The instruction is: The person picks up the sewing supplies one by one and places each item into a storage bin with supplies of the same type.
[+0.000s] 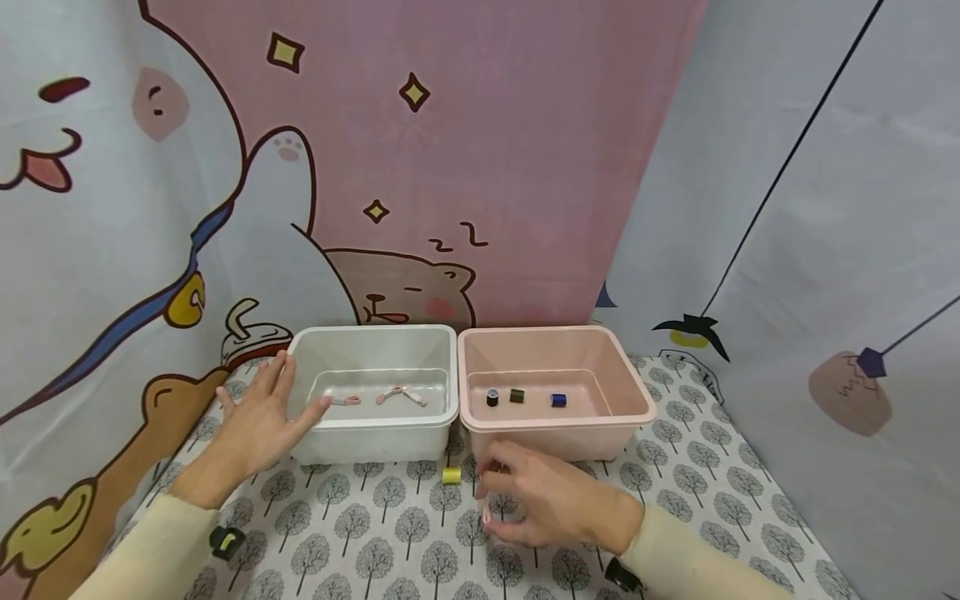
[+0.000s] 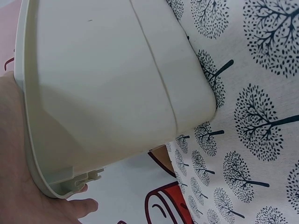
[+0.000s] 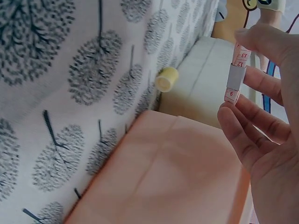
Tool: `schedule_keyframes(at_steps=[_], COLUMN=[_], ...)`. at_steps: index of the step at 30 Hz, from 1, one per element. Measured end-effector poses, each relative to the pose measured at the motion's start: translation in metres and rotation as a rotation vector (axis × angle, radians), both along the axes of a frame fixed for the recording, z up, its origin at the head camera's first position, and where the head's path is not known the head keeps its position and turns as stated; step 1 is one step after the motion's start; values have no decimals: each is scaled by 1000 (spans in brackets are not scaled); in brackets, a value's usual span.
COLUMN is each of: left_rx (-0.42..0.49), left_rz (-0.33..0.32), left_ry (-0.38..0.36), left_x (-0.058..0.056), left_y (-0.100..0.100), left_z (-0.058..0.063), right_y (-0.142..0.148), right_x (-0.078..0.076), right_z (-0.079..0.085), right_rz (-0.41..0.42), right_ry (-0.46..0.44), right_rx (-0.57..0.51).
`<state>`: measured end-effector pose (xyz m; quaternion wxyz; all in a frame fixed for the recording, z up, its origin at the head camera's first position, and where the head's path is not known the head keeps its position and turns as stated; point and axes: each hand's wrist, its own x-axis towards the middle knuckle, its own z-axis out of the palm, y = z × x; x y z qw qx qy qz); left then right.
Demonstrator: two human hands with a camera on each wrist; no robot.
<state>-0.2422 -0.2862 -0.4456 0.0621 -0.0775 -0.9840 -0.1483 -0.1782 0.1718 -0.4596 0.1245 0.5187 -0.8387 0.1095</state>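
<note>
My right hand (image 1: 551,496) is in front of the pink bin (image 1: 555,429), pinching a short folded piece of measuring tape (image 3: 237,74) between thumb and fingertips. The tape is printed with numbers and has a plain white band round its middle. My left hand (image 1: 262,421) rests at the left front corner of the white bin (image 1: 375,443), its fingers spread and the thumb over the rim. Inside the white bin lie pink-and-white strips (image 1: 401,394). The pink bin holds a black spool (image 1: 492,397), an olive spool (image 1: 517,396) and a blue spool (image 1: 558,400) of thread.
A yellow thread spool (image 1: 451,476) lies on the tree-print cloth (image 1: 412,529) in front of where the two bins meet. Both bins stand side by side at the back, before a hanging curtain (image 1: 540,167) with cartoon animals.
</note>
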Motion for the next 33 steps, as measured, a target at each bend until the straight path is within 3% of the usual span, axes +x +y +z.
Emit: schedule_keyframes(at_steps=[19, 33], left_rx=[-2, 2], left_rz=[2, 4], left_ry=[5, 2], left_x=[1, 1], left_y=[0, 1], left_z=[0, 0], right_y=[-10, -22], right_x=[-17, -40], right_z=[36, 62], right_rz=[68, 83], right_ry=[48, 67], right_rx=[-79, -140])
